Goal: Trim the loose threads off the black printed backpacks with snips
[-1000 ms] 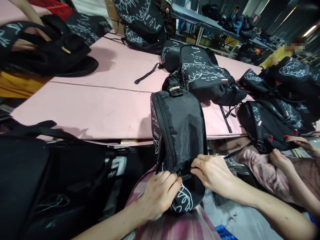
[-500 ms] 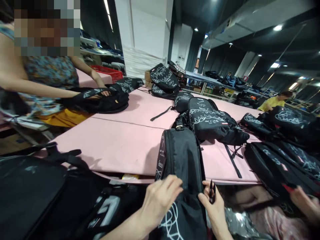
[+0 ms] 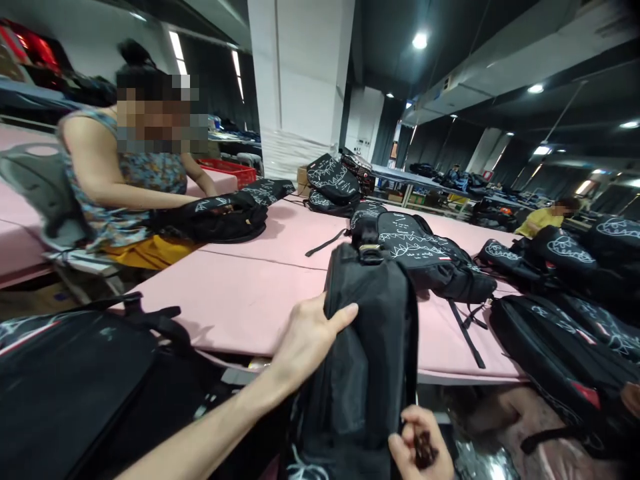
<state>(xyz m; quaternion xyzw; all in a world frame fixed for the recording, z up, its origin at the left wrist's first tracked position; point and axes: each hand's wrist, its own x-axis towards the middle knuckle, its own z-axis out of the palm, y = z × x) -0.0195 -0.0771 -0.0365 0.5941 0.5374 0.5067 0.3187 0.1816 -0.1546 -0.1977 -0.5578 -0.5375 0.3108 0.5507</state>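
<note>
Gripping black backpack with left hand; right hand holding dark object in curled fingers.

The view comes from a camera on the person's head, at the near edge of the pink table and above its top. It faces forward across the table and somewhat down, wide enough to take in ceiling lamps beyond it. Nearest the lens, at the table's near edge, are the left hand, the right hand and the black bag; the white pillar behind the table stands well off.
</note>
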